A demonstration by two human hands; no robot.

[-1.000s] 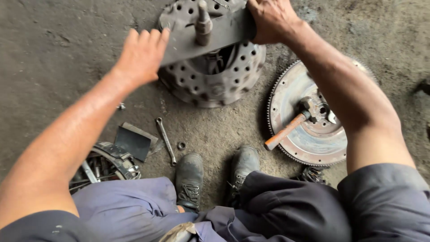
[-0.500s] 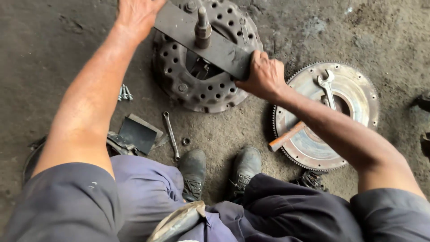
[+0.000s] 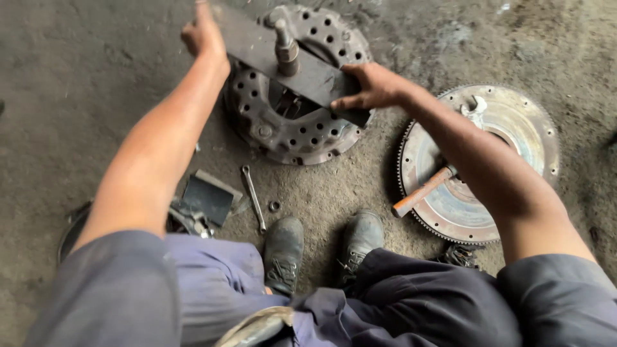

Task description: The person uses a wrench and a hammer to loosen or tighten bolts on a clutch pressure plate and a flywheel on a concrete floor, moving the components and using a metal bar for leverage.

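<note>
A round perforated clutch cover lies on the concrete floor ahead of my shoes. A flat steel bar lies across its top, with a thick bolt standing up through the middle. My left hand holds the bar's far left end. My right hand grips the bar's near right end, fingers curled over its edge. The bar sits at a slant, left end far, right end near.
A toothed flywheel lies to the right, with a wooden-handled hammer and a spanner on it. A slim wrench and a small nut lie on the floor. A pile of loose tools sits at my left knee.
The bar has turned about the bolt: my right hand swept from the far side round to the near right, while my left hand moved from the near left to the far left.
</note>
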